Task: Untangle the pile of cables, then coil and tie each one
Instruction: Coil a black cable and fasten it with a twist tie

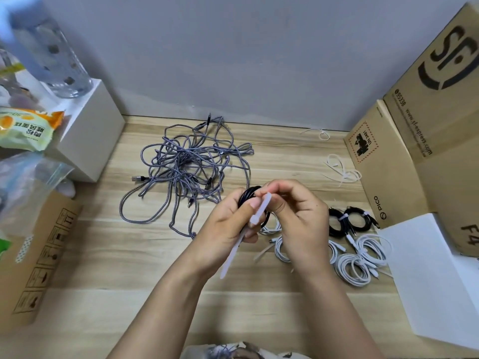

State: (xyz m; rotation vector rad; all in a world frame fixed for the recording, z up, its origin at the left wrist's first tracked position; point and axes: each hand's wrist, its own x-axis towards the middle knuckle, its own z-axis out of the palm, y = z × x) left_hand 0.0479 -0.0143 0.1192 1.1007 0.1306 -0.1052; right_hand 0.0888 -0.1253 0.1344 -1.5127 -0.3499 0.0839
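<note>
White zip tie (pixel 243 234) slanting down-left across black coil (pixel 248 196)

Black coiled cable (pixel 249 195): mostly hidden between left hand (pixel 228 224) and right hand (pixel 298 213); only arcs of the loop show. White zip tie (pixel 255 216): upper end covered by right-hand fingers (pixel 277 187); whether it is threaded cannot be told. White coils (pixel 360 257): partly hidden behind right wrist; count uncertain. Water bottle (pixel 51 55): top blurred, cut by frame edge. Cardboard box (pixel 440 99): cut at right edge. Loose ties (pixel 342 169) by wall: too thin to count.
</note>
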